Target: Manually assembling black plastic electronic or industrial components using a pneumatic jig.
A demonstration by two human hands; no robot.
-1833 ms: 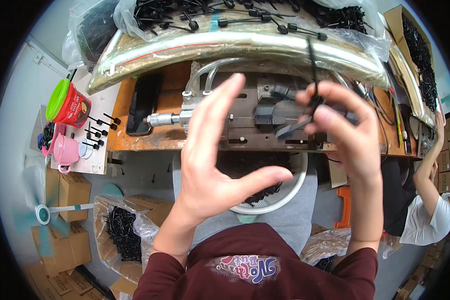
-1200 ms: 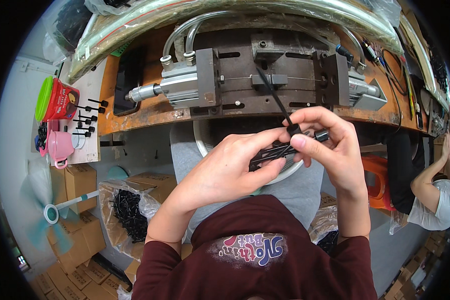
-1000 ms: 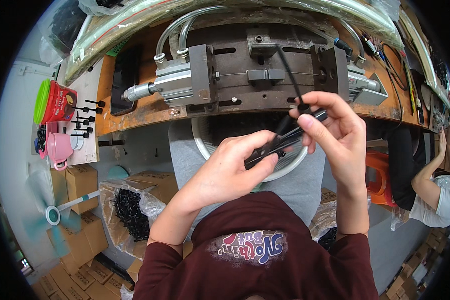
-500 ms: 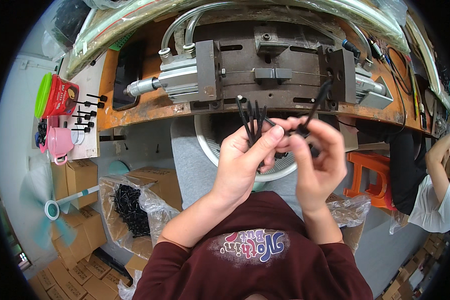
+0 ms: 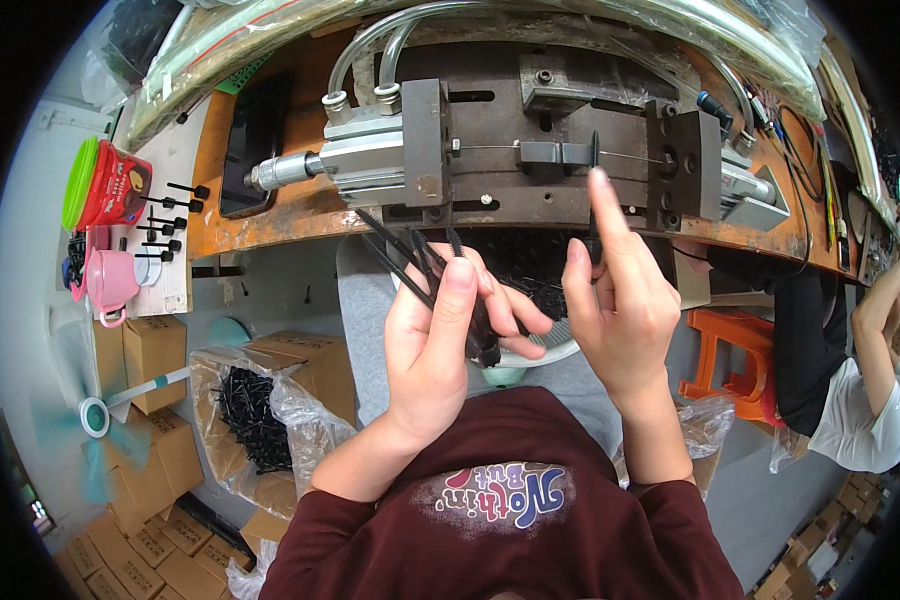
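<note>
Nearest, below the hands, is the maroon shirt (image 5: 500, 430). Just beyond it, the left hand (image 5: 425, 345) is half curled, its thumb lying over a bunch of black brush wands (image 5: 428, 260). Their brush ends fan toward 10 to 12 o'clock, and the dark ends gather below the fingers at about 5 o'clock.

From there the right hand (image 5: 628, 305) lies between 2 and 3 o'clock. Its index finger is stretched out, the thumb stands a little apart, and the other fingers are bent. It seems to have a single black wand (image 5: 596, 150), pointing to 12 o'clock along the index finger; the grip itself is partly hidden.

Behind both hands, the white basin (image 5: 555, 352) on the lap holds more dark pieces.

Further off, at 11 o'clock from the right hand, a grey block (image 5: 540, 153) sits mid-fixture with a thin rod (image 5: 625, 155) running out of it. The wand's tip overlaps the rod in view; whether they touch cannot be told.

The step in hand looks like handling one wand apart from the bunch. The next move would likely call for a firmer pinch on that wand, while the left fingers keep the others together.
</note>
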